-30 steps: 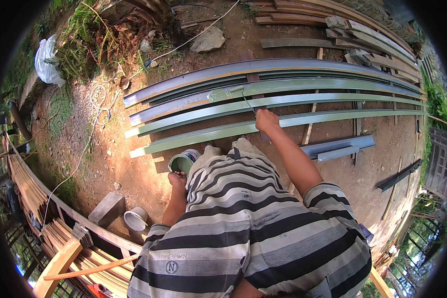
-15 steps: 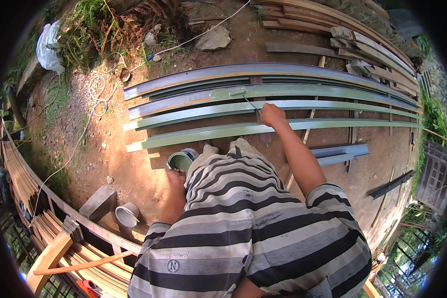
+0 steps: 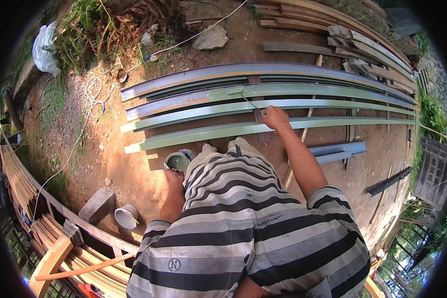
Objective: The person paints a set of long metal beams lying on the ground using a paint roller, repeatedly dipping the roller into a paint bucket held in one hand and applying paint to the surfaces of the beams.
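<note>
Currently the right hand (image 3: 275,118) grips a paint roller (image 3: 227,92) resting on a green-coated steel channel (image 3: 303,90), left hand (image 3: 174,175) closed on the paint can (image 3: 178,160); long, even, overlapping strokes advised.

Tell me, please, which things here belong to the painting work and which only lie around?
In use:
- paint roller in the right hand
- green paint can by the left hand
- long metal beams

Lying about:
- white bag
- rock
- coiled rope
- grey block
- small bucket
- stacked planks
</note>
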Demonstrator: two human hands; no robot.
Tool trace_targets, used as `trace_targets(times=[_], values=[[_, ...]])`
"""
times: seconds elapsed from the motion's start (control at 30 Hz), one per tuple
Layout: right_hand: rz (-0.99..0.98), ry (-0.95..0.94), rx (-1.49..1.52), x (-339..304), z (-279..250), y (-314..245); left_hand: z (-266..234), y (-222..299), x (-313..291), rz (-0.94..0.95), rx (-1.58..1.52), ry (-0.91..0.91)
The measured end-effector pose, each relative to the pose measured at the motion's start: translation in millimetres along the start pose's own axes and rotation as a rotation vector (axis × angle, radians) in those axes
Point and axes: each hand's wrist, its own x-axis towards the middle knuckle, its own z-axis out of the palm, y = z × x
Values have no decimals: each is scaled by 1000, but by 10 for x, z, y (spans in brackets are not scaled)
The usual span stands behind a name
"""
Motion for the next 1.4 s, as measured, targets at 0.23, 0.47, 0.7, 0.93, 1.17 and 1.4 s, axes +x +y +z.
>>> trace_targets(times=[0.23, 0.47, 0.7, 0.93, 1.17, 1.4], values=[[23, -6, -45, 11, 330, 187, -15, 16, -60, -33, 2, -67], [15, 6, -72, -29, 252, 116, 220, -64, -42, -38, 27, -67], [-8, 52, -24, -264, 525, 514, 364, -164, -187, -17, 17, -45], [-135, 60, -149, -158, 51, 1150, 45, -216, -371, -22, -13, -70], [-393, 30, -352, 549, -251, 2338, -317, -601, -719, 29, -177, 22], [-648, -46, -352, 1159, -178, 2118, -685, -972, -1191, 98, -398, 192]])
